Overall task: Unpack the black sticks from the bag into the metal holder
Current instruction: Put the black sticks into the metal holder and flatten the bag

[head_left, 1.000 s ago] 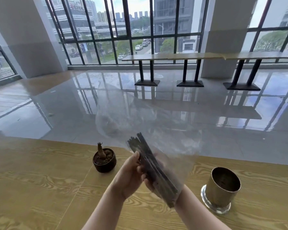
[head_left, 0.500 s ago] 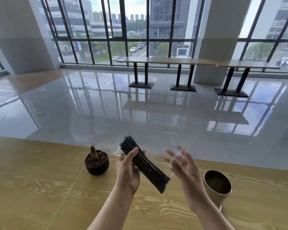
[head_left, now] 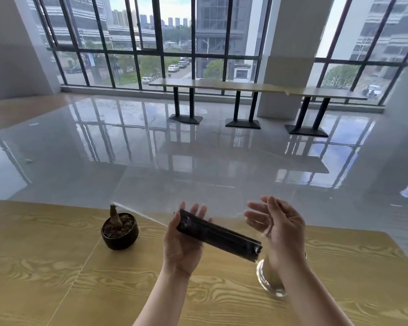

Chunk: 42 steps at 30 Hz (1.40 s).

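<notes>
Two bare hands are raised in front of you above a pale wooden table (head_left: 57,278), and both belong to you. Your left hand (head_left: 183,243) is palm up with its fingers spread loosely, and a tight bundle of black sticks (head_left: 218,234) lies across it, supported more than gripped; the thumb sits along the near edge of the bundle. The bundle slants from upper left down to lower right, and its lower end reaches toward your right wrist. A clear plastic bag (head_left: 174,196) is still around the sticks: you can make out its shine over the bundle and a faint, transparent sheet spreading up and to the left, its edge running toward a small dark plant pot (head_left: 119,231) that stands on the table well to the left. Your right hand (head_left: 278,225) is held apart from the left, fingers open and curved, clamped on nothing; whether a wisp of plastic touches its palm is too faint to tell. The metal holder (head_left: 271,278) stands on the table at the right, mostly hidden behind your right forearm, with only its shiny base and lower wall showing, so its contents cannot be seen. As a judgement, the task is at an early stage: the sticks appear to be still wrapped, none is visibly in the holder, and what remains is to free them from the bag and stand them in the holder.
</notes>
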Motion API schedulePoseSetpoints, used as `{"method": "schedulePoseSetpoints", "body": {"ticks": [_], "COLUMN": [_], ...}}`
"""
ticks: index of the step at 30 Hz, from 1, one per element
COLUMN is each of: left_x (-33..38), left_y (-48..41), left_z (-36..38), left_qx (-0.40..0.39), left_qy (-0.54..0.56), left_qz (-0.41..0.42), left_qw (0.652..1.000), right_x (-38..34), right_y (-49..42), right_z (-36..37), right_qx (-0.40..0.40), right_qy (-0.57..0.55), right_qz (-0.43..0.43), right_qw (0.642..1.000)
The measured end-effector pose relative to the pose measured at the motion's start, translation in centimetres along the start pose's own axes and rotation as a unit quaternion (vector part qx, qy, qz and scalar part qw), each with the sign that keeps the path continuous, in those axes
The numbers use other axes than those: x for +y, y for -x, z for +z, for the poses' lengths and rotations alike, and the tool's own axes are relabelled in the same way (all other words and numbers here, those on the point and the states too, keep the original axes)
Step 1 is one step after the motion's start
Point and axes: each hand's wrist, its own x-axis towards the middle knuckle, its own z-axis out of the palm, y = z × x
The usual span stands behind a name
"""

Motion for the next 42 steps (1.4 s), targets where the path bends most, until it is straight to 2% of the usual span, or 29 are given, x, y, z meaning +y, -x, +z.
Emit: {"method": "schedulePoseSetpoints", "body": {"ticks": [2, 7, 14, 22, 26, 34, 42], "left_x": [-1.4, -3.3, -7.1, -12.2, -15.3, -21.9, -26.1], "left_y": [0.1, -0.7, -1.4, -1.2, -0.8, 0.3, 0.9], "left_z": [0.2, 0.9, 3.1, 4.4, 4.6, 6.7, 8.0], "left_qx": [-0.022, -0.004, 0.003, -0.016, 0.009, 0.022, -0.043], "left_qy": [-0.012, -0.034, -0.039, -0.003, 0.014, 0.033, 0.035], "left_qz": [-0.030, -0.041, -0.097, -0.172, -0.211, -0.265, -0.309], "left_qw": [0.999, 0.999, 0.995, 0.985, 0.977, 0.963, 0.949], "right_x": [-0.6, -2.4, -0.7, -2.0, -3.2, -6.0, -8.5], "right_y": [-0.3, -0.1, 2.7, 4.2, 4.6, 5.6, 6.4], "right_z": [-0.3, -3.0, -8.3, -12.2, -14.6, -18.8, -22.1], "right_qx": [-0.013, -0.040, 0.000, 0.118, 0.160, 0.214, 0.241], "right_qy": [0.019, 0.090, 0.240, 0.212, 0.214, 0.184, 0.203], "right_qz": [-0.014, -0.065, -0.070, -0.144, -0.172, -0.199, -0.224], "right_qw": [1.000, 0.993, 0.968, 0.959, 0.948, 0.939, 0.922]}}
